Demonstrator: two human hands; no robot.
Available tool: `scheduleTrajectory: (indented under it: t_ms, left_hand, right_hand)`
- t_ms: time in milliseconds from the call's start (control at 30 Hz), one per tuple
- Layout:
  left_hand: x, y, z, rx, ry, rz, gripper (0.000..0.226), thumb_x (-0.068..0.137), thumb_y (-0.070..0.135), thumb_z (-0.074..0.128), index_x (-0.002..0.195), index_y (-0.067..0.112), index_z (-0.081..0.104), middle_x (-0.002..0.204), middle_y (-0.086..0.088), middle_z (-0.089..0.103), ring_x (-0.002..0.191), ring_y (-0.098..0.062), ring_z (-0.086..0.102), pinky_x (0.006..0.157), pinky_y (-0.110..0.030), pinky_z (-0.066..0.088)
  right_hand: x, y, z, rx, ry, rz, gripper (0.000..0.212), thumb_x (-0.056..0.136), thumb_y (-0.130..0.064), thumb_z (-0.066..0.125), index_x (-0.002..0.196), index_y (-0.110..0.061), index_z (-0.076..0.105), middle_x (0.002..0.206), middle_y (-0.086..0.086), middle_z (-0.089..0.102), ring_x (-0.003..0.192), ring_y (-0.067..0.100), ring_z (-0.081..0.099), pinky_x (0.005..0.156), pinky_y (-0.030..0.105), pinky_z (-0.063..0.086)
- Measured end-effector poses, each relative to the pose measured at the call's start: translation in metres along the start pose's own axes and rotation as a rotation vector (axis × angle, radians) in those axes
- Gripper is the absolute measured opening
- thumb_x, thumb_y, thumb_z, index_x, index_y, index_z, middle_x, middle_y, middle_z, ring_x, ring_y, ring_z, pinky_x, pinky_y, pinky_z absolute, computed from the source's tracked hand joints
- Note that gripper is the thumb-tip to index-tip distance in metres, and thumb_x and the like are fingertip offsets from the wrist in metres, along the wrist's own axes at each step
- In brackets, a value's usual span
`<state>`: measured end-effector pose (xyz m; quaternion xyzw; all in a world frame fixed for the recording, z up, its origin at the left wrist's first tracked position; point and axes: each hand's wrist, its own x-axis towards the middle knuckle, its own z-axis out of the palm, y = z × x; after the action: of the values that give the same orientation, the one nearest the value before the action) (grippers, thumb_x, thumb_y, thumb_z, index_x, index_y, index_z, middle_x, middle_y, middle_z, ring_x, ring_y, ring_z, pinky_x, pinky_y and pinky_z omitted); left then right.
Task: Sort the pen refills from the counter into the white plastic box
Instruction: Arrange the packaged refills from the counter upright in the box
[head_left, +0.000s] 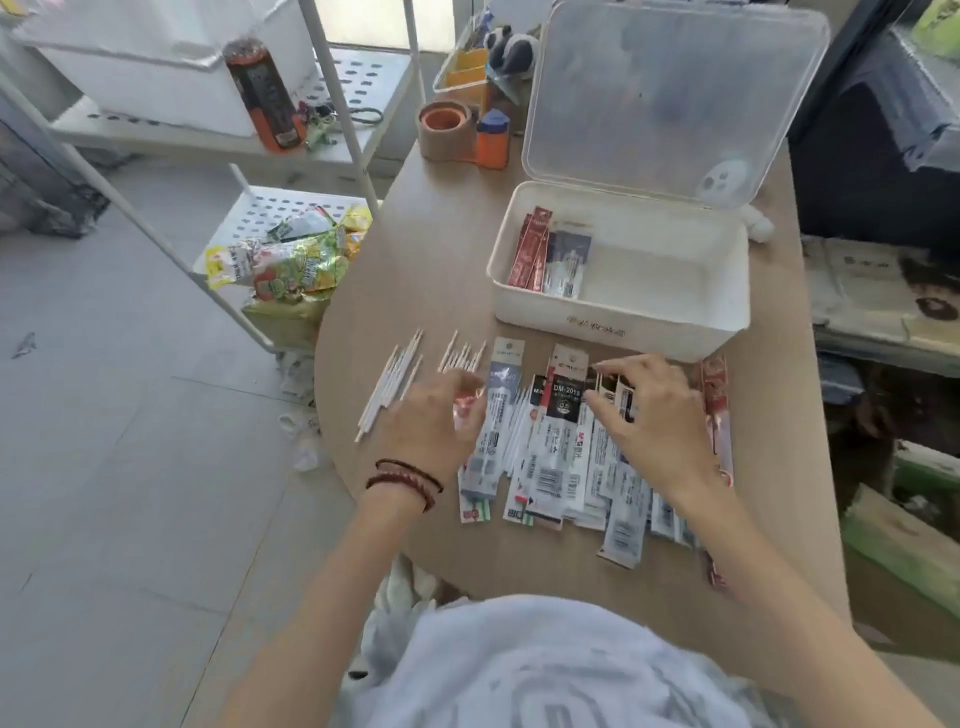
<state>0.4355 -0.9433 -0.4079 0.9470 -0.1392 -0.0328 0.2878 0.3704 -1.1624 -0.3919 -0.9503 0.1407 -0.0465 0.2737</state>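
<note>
Dozens of pen refill packets (561, 457) lie fanned across the table (441, 270) directly in front of the person. They overlap in a loose row, which I judge is so each label can be read before it is picked. The white plastic box (623, 332) stands just beyond the row with its lid (675, 93) tipped back, near enough for a short carry. A few sorted packets (545, 254) sit in it already, packed against the left wall, so most of the floor is still free. The right hand (654, 410) is over the middle of the row, its fingers (623, 371) bent down and pinching the top of a dark-labelled packet (563, 400). The left hand (431, 415) hovers at the left end over a reddish packet (464, 408); whether it grips it cannot be told. Long axes run away from the person, with the hanging tabs pointing at the box, and the boxed packets lie the same way. Loose refills (395, 384) lie to the left, slanting slightly rightward at their far ends.
</note>
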Motion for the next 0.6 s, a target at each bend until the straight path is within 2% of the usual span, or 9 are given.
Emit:
scheduleTrajectory:
  t_ms: [133, 200, 367, 500, 600]
  left_hand:
    - [-0.039, -0.009, 0.019, -0.090, 0.025, -0.147, 0.020, 0.089, 0.032, 0.056, 0.109, 0.028, 0.057, 0.106, 0.011, 0.056, 0.095, -0.011, 0.057, 0.083, -0.034, 0.054]
    - [-0.049, -0.007, 0.027, -0.068, 0.049, -0.210, 0.026, 0.088, 0.033, 0.057, 0.113, 0.027, 0.054, 0.110, 0.005, 0.054, 0.103, -0.016, 0.053, 0.085, -0.035, 0.052]
    - [-0.052, 0.006, 0.034, 0.068, 0.061, -0.260, 0.046, 0.086, 0.051, 0.053, 0.125, 0.028, 0.048, 0.123, -0.001, 0.052, 0.115, -0.019, 0.044, 0.091, -0.034, 0.045]
    - [-0.047, 0.015, 0.036, 0.161, 0.047, -0.256, 0.044, 0.085, 0.051, 0.054, 0.125, 0.033, 0.050, 0.124, 0.001, 0.054, 0.115, -0.019, 0.045, 0.096, -0.037, 0.040]
    - [-0.048, 0.023, 0.037, 0.217, 0.050, -0.235, 0.038, 0.086, 0.047, 0.054, 0.122, 0.035, 0.051, 0.123, 0.006, 0.053, 0.117, -0.017, 0.044, 0.098, -0.035, 0.034]
  right_hand:
    - [-0.044, 0.014, 0.011, 0.041, 0.050, 0.097, 0.040, 0.090, -0.037, 0.063, 0.128, -0.027, 0.056, 0.126, -0.005, 0.053, 0.120, 0.014, 0.043, 0.098, 0.026, 0.026]
    - [-0.060, 0.018, 0.014, -0.020, 0.071, 0.070, 0.040, 0.088, -0.036, 0.065, 0.125, -0.026, 0.058, 0.126, -0.004, 0.054, 0.119, 0.015, 0.043, 0.097, 0.027, 0.026]
    - [-0.073, 0.029, 0.009, -0.086, 0.186, 0.018, 0.035, 0.083, -0.033, 0.071, 0.117, -0.027, 0.064, 0.124, -0.005, 0.057, 0.115, 0.014, 0.042, 0.096, 0.034, 0.031]
    - [-0.071, 0.040, -0.002, -0.121, 0.215, 0.080, 0.036, 0.083, -0.033, 0.071, 0.118, -0.026, 0.064, 0.127, -0.001, 0.055, 0.118, 0.020, 0.042, 0.091, 0.037, 0.034]
    - [-0.072, 0.051, -0.008, -0.138, 0.168, 0.198, 0.041, 0.085, -0.037, 0.067, 0.124, -0.026, 0.060, 0.135, 0.002, 0.047, 0.124, 0.024, 0.038, 0.099, 0.040, 0.034]
